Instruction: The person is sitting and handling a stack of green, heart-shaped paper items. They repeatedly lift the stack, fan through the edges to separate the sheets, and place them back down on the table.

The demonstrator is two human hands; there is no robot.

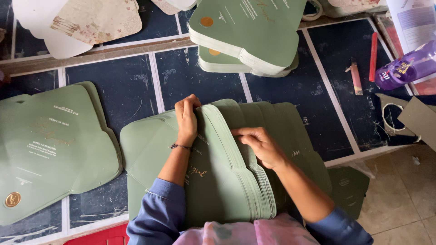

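A thick fanned stack of green die-cut cards (227, 168) with gold lettering lies in front of me on the dark tabletop. My left hand (187, 119) curls over the far edge of the top cards and grips them. My right hand (260, 146) rests on the fanned edges to the right, fingers pressed on the cards. Both sleeves are blue.
Another green card pile (50, 145) with a gold seal lies at the left; two more green stacks (247, 36) sit at the back. Floral cream cards (97, 20) are at the far left back. A purple bottle (404, 68), red sticks (373, 54) and grey card scraps (420, 120) lie right.
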